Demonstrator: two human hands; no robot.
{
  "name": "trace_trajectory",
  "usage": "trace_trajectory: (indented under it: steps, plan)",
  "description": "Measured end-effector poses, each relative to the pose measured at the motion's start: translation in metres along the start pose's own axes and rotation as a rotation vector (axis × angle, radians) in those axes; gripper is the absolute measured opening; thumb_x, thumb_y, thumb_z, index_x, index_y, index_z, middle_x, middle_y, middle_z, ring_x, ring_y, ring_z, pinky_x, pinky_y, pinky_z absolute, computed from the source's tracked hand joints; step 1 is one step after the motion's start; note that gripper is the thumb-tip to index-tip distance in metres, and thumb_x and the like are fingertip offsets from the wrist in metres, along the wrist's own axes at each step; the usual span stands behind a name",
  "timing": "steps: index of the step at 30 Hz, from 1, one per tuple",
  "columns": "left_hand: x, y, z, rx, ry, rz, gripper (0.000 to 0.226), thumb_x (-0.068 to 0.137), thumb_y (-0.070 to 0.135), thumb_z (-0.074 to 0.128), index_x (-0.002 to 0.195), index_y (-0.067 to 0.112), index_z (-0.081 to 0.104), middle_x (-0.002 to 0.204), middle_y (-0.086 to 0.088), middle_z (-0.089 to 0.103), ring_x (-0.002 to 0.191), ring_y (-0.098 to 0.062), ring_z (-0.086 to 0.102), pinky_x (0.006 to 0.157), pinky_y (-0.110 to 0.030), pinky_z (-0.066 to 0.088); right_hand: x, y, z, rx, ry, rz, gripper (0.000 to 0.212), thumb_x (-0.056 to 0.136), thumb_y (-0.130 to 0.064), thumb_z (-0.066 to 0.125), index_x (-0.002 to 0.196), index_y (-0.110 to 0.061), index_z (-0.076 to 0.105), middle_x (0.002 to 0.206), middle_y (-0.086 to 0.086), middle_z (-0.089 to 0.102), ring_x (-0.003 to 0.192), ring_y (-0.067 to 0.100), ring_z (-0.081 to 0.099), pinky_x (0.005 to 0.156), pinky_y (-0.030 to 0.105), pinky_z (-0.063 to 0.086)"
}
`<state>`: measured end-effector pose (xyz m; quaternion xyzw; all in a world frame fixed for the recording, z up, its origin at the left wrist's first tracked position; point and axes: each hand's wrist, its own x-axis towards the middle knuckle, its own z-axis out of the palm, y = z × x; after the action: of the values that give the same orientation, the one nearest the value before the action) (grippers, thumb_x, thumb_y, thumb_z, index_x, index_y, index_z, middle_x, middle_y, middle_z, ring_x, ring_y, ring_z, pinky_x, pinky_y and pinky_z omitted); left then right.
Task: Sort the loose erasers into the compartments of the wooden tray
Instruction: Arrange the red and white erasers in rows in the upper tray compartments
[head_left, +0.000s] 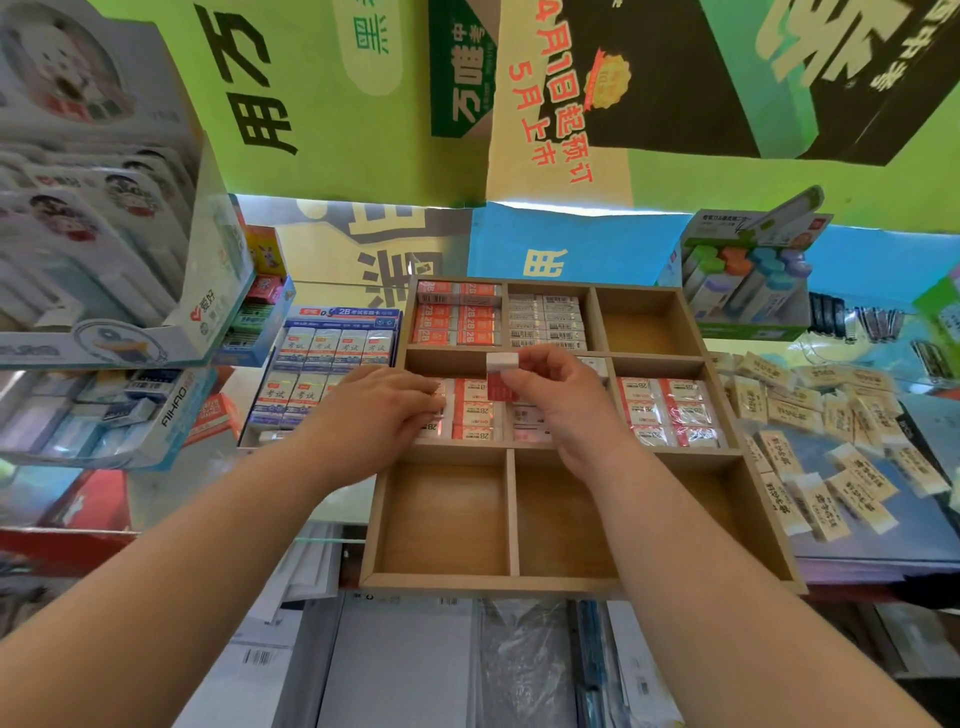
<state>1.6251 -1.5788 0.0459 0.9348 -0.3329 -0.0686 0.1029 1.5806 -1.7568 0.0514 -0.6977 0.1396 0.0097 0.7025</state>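
A wooden tray (514, 506) with nine compartments lies in front of me. My right hand (558, 400) pinches a red-and-white eraser (502, 376) upright above the middle row, between its left and centre compartments. My left hand (379, 413) rests with its fingers on the red 2B erasers (471, 410) packed in the middle-left compartment. Red erasers fill the back-left compartment (457, 314), white barcode erasers (548, 322) the back-centre one, and wrapped red erasers (670, 413) the middle-right one. The front row and the back-right compartment (644, 325) hold nothing.
Several loose cream erasers (831, 457) lie scattered on the glass counter right of the tray. A blue box of 2B erasers (322, 374) stands to the left. Display boxes stand at the left (104, 249) and at the back right (748, 280). Papers lie below the counter edge.
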Motion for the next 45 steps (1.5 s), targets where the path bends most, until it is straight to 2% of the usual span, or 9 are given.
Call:
trace_trajectory:
  steps: [3, 9, 13, 15, 19, 26, 32, 37, 45]
  plan:
    - [-0.009, 0.001, 0.009, -0.075, 0.075, -0.039, 0.035, 0.094, 0.027, 0.035, 0.128, 0.026, 0.045, 0.142, 0.006, 0.036, 0.133, -0.013, 0.025, 0.108, -0.028, 0.014, 0.004, -0.003, -0.001, 0.01, 0.073, 0.016, 0.014, 0.083, -0.017, 0.061, 0.078, -0.028, 0.054, 0.086, -0.003, 0.06, 0.085, 0.014, 0.06, 0.072, 0.023, 0.053]
    - [-0.025, 0.014, 0.024, -0.206, 0.266, -0.199, 0.042, 0.091, 0.029, 0.043, 0.131, 0.018, 0.041, 0.142, 0.0, 0.037, 0.132, -0.016, 0.026, 0.108, -0.029, 0.015, 0.018, -0.012, 0.023, -0.122, 0.092, -0.014, 0.017, 0.084, -0.015, 0.058, 0.084, -0.025, 0.044, 0.085, -0.004, 0.056, 0.047, 0.002, 0.058, 0.04, 0.01, 0.043]
    - [-0.029, 0.015, 0.023, -0.266, 0.409, -0.286, 0.041, 0.087, 0.023, 0.051, 0.127, 0.014, 0.046, 0.131, -0.004, 0.05, 0.119, -0.022, 0.045, 0.098, -0.033, 0.033, 0.025, -0.01, 0.04, -0.354, 0.063, -0.07, 0.008, 0.086, -0.026, 0.056, 0.095, -0.026, 0.053, 0.099, -0.001, 0.062, 0.07, 0.013, 0.065, 0.069, 0.028, 0.056]
    - [-0.029, 0.013, 0.021, -0.33, 0.456, -0.336, 0.044, 0.085, 0.022, 0.054, 0.128, 0.018, 0.044, 0.126, -0.005, 0.054, 0.115, -0.023, 0.047, 0.096, -0.034, 0.034, 0.026, -0.01, 0.038, -0.29, 0.001, -0.074, 0.011, 0.085, -0.019, 0.058, 0.082, -0.029, 0.054, 0.092, -0.006, 0.063, 0.065, 0.006, 0.065, 0.062, 0.02, 0.054]
    - [-0.015, 0.004, 0.01, -0.334, 0.506, -0.351, 0.036, 0.091, 0.022, 0.044, 0.127, 0.022, 0.046, 0.127, -0.005, 0.054, 0.125, -0.022, 0.038, 0.107, -0.035, 0.006, 0.027, -0.005, 0.035, -0.446, -0.093, -0.171, 0.023, 0.081, -0.01, 0.061, 0.074, -0.031, 0.054, 0.079, -0.012, 0.06, 0.074, 0.005, 0.059, 0.057, 0.015, 0.046]
    - [0.004, -0.004, 0.007, -0.141, 0.25, -0.141, 0.03, 0.093, 0.027, 0.038, 0.117, 0.029, 0.056, 0.124, 0.01, 0.056, 0.128, -0.01, 0.03, 0.104, -0.026, -0.008, 0.035, -0.012, 0.042, -1.15, -0.175, -0.283, 0.035, 0.087, -0.005, 0.046, 0.118, -0.02, 0.053, 0.119, 0.006, 0.057, 0.106, 0.023, 0.052, 0.082, 0.029, 0.04]
    - [0.002, -0.005, 0.01, -0.074, 0.262, -0.123, 0.031, 0.092, 0.027, 0.039, 0.118, 0.03, 0.055, 0.123, 0.008, 0.057, 0.128, -0.013, 0.03, 0.104, -0.027, -0.007, 0.035, -0.022, 0.036, -1.01, -0.353, -0.094, 0.048, 0.081, -0.014, 0.059, 0.127, -0.016, 0.043, 0.126, 0.006, 0.052, 0.11, 0.019, 0.049, 0.08, 0.024, 0.037]
    - [0.001, -0.004, 0.013, -0.117, 0.304, -0.115, 0.029, 0.091, 0.023, 0.043, 0.116, 0.026, 0.058, 0.123, 0.005, 0.057, 0.127, -0.016, 0.033, 0.106, -0.028, -0.003, 0.037, -0.013, 0.045, -1.149, -0.167, -0.21, 0.038, 0.087, -0.01, 0.051, 0.123, -0.02, 0.049, 0.122, 0.006, 0.057, 0.11, 0.023, 0.052, 0.087, 0.032, 0.044]
    - [-0.003, -0.008, 0.02, -0.185, 0.324, -0.115, 0.034, 0.092, 0.024, 0.042, 0.124, 0.019, 0.051, 0.136, 0.002, 0.046, 0.132, -0.017, 0.029, 0.108, -0.027, 0.0, 0.028, -0.003, 0.053, -0.916, -0.24, -0.273, 0.037, 0.089, -0.005, 0.042, 0.122, -0.017, 0.052, 0.123, 0.006, 0.058, 0.112, 0.021, 0.052, 0.091, 0.025, 0.038]
